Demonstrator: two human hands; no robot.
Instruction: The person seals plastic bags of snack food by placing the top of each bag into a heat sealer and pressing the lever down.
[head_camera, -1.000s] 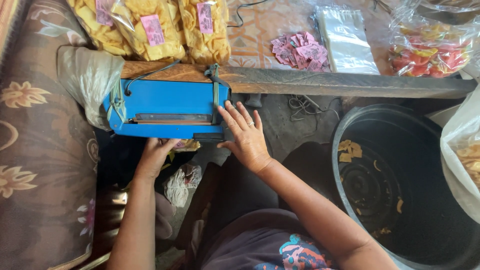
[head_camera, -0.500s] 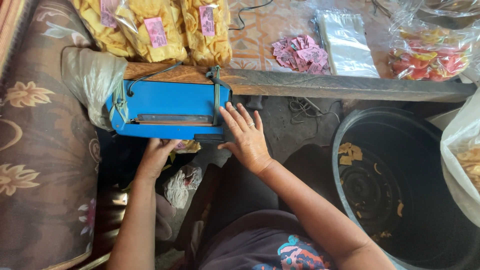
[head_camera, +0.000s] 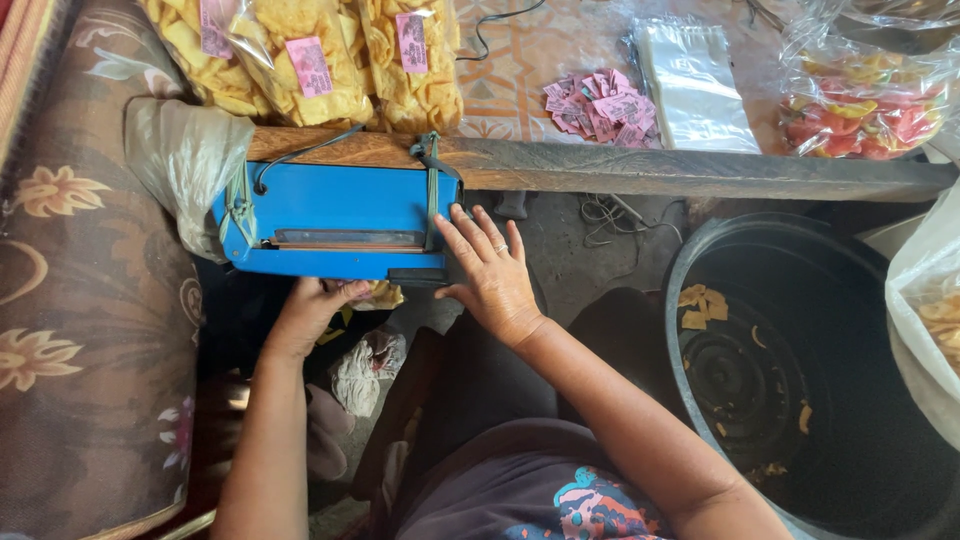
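We see the blue sealer strapped to the front edge of the wooden bench, toward its left end. Our right hand lies flat and open on the sealer's right end, fingers spread, holding nothing. Our left hand reaches under the sealer's front edge, touching a bag of yellow chips; we cannot tell how far it is closed. Beyond the bench lie packed chip bags, pink labels and clear empty bags. A black tub stands at the right.
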